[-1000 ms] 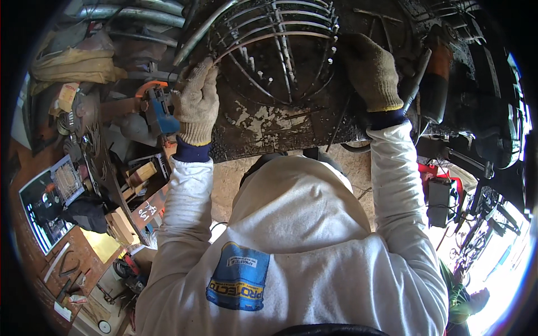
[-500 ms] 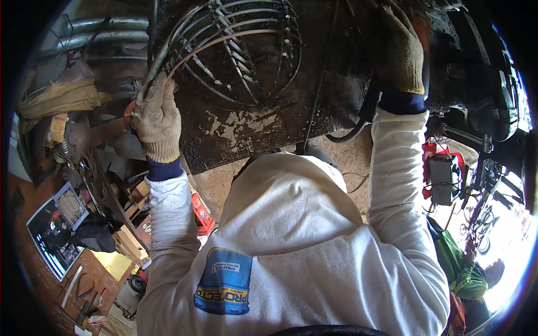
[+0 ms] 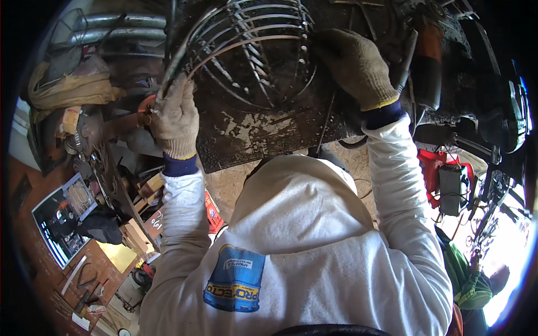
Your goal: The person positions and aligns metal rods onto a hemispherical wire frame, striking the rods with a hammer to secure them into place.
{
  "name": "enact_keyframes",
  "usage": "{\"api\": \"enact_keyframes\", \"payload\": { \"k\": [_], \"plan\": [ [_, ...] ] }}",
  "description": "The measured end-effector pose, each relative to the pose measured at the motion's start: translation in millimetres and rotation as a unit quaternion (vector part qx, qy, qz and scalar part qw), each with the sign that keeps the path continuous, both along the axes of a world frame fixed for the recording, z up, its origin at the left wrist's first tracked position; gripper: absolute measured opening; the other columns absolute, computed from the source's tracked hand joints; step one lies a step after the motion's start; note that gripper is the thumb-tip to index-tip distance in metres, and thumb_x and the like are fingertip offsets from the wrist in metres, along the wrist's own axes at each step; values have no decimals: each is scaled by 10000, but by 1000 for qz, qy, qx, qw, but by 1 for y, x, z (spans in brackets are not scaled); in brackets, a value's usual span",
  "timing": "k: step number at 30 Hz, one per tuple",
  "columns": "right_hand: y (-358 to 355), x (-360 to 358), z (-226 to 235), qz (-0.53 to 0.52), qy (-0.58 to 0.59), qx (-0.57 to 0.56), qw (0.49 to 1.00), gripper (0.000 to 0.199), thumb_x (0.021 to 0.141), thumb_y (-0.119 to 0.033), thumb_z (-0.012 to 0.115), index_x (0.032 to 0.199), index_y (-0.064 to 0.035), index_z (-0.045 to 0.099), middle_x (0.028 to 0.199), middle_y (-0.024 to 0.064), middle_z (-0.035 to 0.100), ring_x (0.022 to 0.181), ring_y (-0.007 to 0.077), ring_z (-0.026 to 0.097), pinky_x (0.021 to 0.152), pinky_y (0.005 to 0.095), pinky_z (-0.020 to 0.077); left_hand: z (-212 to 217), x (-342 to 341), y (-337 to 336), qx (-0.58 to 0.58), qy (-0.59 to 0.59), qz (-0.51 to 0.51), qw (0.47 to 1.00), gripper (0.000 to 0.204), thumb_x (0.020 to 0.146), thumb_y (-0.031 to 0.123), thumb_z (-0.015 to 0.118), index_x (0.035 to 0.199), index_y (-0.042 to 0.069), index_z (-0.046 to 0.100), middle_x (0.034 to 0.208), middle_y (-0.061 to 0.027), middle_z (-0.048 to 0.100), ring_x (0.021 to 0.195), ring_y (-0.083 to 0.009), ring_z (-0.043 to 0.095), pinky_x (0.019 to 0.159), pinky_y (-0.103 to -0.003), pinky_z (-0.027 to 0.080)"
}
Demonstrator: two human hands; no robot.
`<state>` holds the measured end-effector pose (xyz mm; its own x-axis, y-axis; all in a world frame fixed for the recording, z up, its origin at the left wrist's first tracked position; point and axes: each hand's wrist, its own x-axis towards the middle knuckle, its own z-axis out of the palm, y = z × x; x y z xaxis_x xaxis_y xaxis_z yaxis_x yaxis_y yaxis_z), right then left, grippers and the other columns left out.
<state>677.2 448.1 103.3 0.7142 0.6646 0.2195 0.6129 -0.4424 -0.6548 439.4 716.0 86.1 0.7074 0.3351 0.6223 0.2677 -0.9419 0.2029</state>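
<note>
A round grille of curved metal rods (image 3: 255,42) lies on the dark, stained worktop at the top of the view, with spiralled and straight pieces across its middle. At its left side my gloved left hand (image 3: 176,115) is closed around the thick outer rod. My gloved right hand (image 3: 358,67) is close to the grille's right edge, with its fingers together and bent toward it. Shadow hides those fingertips and whatever they hold. Both gloves are beige knit with yellow cuff edges.
Right of my right hand lies an orange-and-grey cylindrical tool (image 3: 428,64). Bare worktop with peeling patches (image 3: 258,129) shows nearer me. At left stand metal pipes (image 3: 117,28), crumpled tan cloth (image 3: 70,87) and a brown table (image 3: 106,280) with tools. A person in green (image 3: 471,288) is at lower right.
My right hand has come left and nearer me, from beside the orange tool to the grille's right edge. My left hand keeps its grip on the rod. The whole view has shifted slightly.
</note>
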Motion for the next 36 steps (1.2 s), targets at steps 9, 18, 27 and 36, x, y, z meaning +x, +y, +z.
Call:
{"api": "enact_keyframes", "payload": {
  "k": [9, 18, 27, 36],
  "plan": [
    [8, -2, -16, -23, -34, -32, 999, 266, 919, -308, 624, 1082, -137, 748, 1037, 155, 723, 981, 364, 688, 841, 445, 548, -13, -1, -8, -37, -24, -14, 999, 231, 857, 66, 773, 1087, 78, 752, 990, -167, 741, 859, -322, 720, 742, -373, 574],
    [10, -4, -14, -38, -28, -38, 998, 268, 930, -320, 617, 1086, -145, 747, 1055, 145, 726, 1001, 356, 689, 843, 441, 549, -32, -12, 1, 111, 47, 14, 993, 313, 848, 67, 732, 1141, 178, 734, 1205, 27, 695, 973, -233, 705, 778, -359, 577],
    [9, -6, -12, -38, -42, -46, 997, 262, 936, -322, 618, 1075, -143, 750, 1033, 138, 729, 990, 354, 690, 846, 435, 548, -30, -12, 1, 104, 61, 8, 993, 294, 834, 73, 745, 1115, 157, 732, 1195, 2, 697, 965, -243, 705, 780, -369, 582],
    [10, -6, -19, -42, -46, -21, 998, 242, 924, -300, 624, 1067, -149, 748, 1024, 136, 730, 972, 355, 693, 829, 437, 555, -7, -4, -8, -9, 42, -2, 999, 190, 868, 136, 780, 1052, 95, 757, 1001, -155, 747, 865, -338, 725, 730, -392, 579]
  ]
}}
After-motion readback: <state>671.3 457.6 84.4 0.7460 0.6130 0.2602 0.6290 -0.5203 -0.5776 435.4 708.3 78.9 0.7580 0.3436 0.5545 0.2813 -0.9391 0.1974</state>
